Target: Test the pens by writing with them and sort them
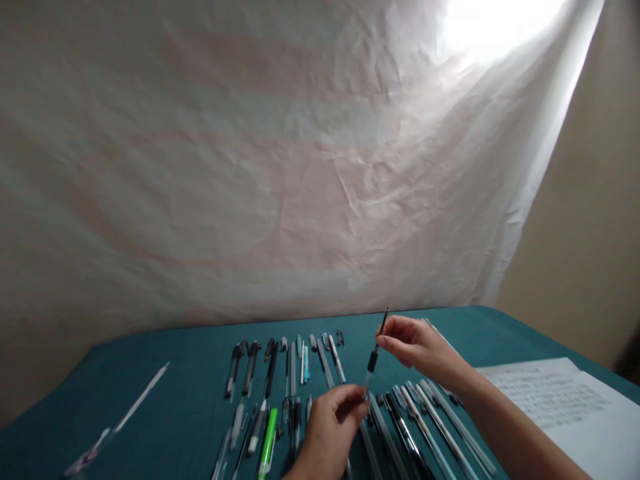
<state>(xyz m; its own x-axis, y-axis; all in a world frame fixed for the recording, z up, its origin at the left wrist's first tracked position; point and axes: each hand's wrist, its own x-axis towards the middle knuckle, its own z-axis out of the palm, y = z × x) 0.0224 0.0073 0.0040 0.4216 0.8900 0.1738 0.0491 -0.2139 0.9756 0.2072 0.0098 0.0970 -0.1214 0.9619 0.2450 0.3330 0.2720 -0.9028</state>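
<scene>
My left hand (333,427) is closed in a pinch around the lower end of a clear pen barrel (369,380) with a black grip (373,360). The barrel is held tilted above the rows of pens. My right hand (415,343) pinches a thin dark ink refill (385,321), which sticks up past its fingertips in line with the barrel. How far the refill reaches into the barrel I cannot tell. Below and beside my hands lie several pens and pen parts, among them a black pen (407,433) and a bright green pen (269,443).
Pens with dark caps (251,367) form a back row on the dark green tablecloth (165,427). At the left lies a long thin white item (143,397). Papers with writing (560,400) lie at the right. A pale creased sheet (300,200) hangs behind the table.
</scene>
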